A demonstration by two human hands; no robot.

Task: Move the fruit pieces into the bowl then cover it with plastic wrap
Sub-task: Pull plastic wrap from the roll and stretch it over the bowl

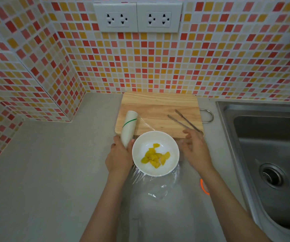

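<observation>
A white bowl (168, 147) stands on the grey counter just in front of the wooden cutting board (158, 105). Several yellow fruit pieces (155, 157) lie inside it. A clear sheet of plastic wrap (160, 186) runs from the roll across the bowl and down onto the counter in front of it. My left hand (119, 156) grips the lower end of the plastic wrap roll (129, 127), which leans on the board's left part. My right hand (194, 147) is beside the bowl's right rim, fingers spread on the film there.
Metal tongs (184, 120) lie on the board's right side. A steel sink (270, 154) fills the right of the counter. An orange ring (202, 186) shows partly behind my right forearm. The tiled wall with sockets (138, 17) rises behind the board.
</observation>
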